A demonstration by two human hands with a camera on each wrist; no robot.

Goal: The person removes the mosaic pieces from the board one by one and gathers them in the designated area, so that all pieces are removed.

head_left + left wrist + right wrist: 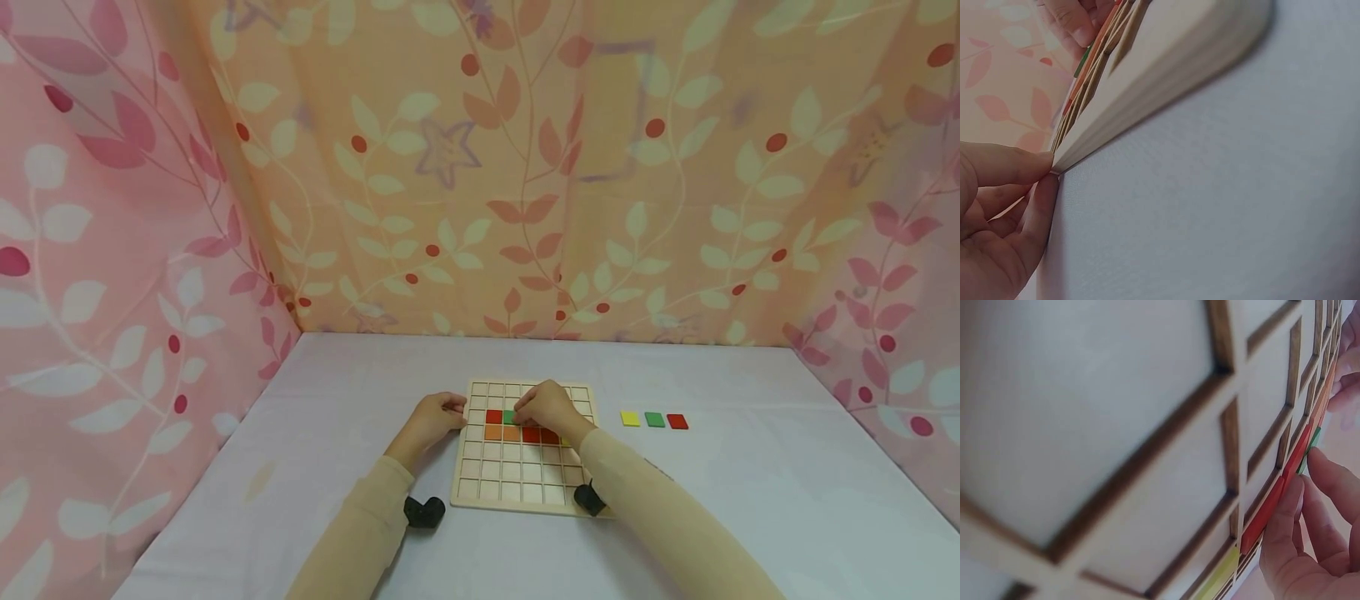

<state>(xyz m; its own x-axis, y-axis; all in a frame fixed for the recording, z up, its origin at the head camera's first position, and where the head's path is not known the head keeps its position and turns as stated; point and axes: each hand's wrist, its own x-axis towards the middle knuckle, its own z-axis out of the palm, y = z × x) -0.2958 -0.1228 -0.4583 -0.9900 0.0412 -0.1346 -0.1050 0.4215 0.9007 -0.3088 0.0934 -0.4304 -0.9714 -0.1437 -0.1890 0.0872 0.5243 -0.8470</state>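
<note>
Beside one board (512,472), three tiles (655,420)

Square grid board (510,493): pale wood, matt; faces and outer edge smooth, groove walls darker brown. Square tiles, including yellow (630,418), green (655,420) and red (677,422): smooth, evenly coloured (painted wood or plastic; the views do not settle which). Tablecloth (360,375): white cloth, matt, finely textured at close range. Backdrop (450,208): leaf-printed sheeting, smooth, lightly creased. Sleeves (660,508): beige cloth, matt. Wrist-mounted units (425,512): black, apparently plastic.
</note>
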